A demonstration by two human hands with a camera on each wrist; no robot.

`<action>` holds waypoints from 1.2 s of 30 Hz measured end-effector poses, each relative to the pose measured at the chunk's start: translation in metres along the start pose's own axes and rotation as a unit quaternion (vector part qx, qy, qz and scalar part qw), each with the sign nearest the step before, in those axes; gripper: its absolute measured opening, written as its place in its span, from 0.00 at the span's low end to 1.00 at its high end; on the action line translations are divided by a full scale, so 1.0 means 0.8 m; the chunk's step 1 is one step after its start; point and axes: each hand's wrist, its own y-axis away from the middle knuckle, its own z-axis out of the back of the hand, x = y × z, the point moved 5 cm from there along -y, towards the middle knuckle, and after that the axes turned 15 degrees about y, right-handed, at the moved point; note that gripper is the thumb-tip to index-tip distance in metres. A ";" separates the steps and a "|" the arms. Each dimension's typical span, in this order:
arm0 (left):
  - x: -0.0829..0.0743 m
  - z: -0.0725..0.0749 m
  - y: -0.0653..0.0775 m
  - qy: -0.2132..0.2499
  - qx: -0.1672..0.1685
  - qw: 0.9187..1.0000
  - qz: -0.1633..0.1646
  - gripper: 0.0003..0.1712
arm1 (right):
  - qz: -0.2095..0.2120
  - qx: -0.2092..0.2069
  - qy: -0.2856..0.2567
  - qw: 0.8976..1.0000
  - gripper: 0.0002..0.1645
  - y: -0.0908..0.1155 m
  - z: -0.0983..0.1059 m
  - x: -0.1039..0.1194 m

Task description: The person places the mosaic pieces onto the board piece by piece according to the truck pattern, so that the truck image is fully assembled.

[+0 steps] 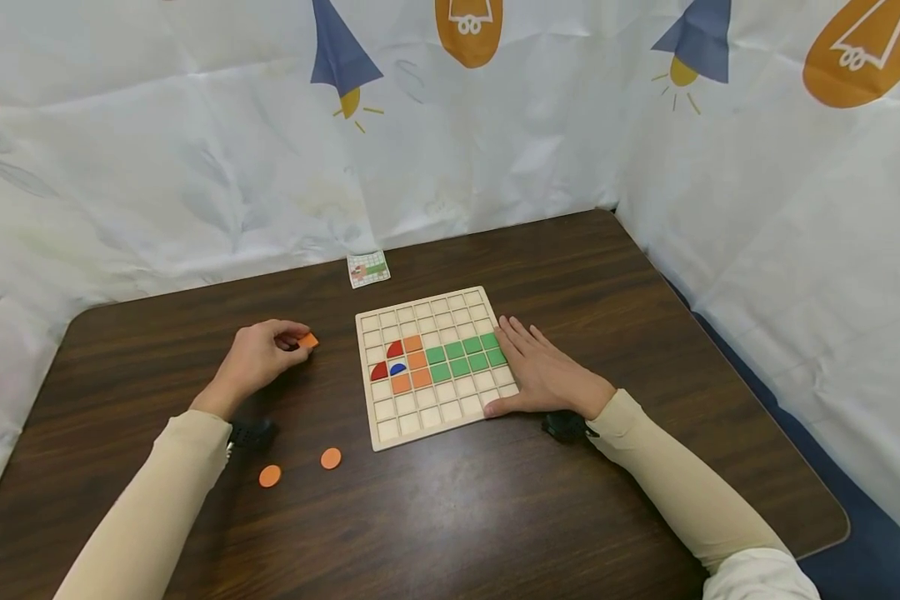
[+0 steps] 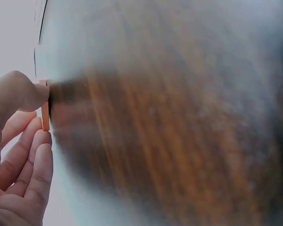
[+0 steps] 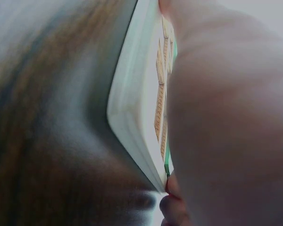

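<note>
Between thumb and fingers my left hand (image 1: 258, 360) pinches an orange tile (image 1: 309, 340), just above the table to the left of the board. In the left wrist view the orange tile (image 2: 45, 106) shows edge-on. The wooden grid board (image 1: 450, 412) holds green squares (image 1: 457, 367), orange squares (image 1: 420, 377), red quarter-round pieces (image 1: 378, 371) and a blue half-round piece (image 1: 397, 368). My right hand (image 1: 543, 375) rests with extended fingers along the board's right edge. The right wrist view shows the board's corner (image 3: 132, 113) close up, partly hidden by that hand.
Two orange discs (image 1: 331, 458) lie on the dark wooden table (image 1: 450, 517), left of the board's near corner. A small pattern card (image 1: 368, 269) lies at the table's back edge. White printed curtains (image 1: 450, 142) hang behind and to the right.
</note>
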 end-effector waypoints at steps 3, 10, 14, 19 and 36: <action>0.000 -0.001 0.002 0.004 0.003 1.000 0.001 0.21 | 0.001 -0.002 0.000 1.000 0.78 0.001 0.001 0.001; -0.002 0.000 0.006 0.003 -0.002 1.000 -0.005 0.21 | 0.003 -0.004 -0.001 1.000 0.78 0.000 -0.001 0.000; -0.007 0.001 0.009 0.002 -0.007 1.000 -0.014 0.21 | 0.004 -0.006 0.000 1.000 0.78 0.000 -0.002 0.001; -0.017 -0.002 0.013 0.002 -0.006 1.000 -0.023 0.21 | 0.004 -0.006 0.001 1.000 0.78 0.001 -0.001 0.002; -0.052 -0.034 0.028 0.018 0.010 0.998 -0.060 0.20 | 0.002 -0.005 0.002 1.000 0.78 0.002 0.000 0.002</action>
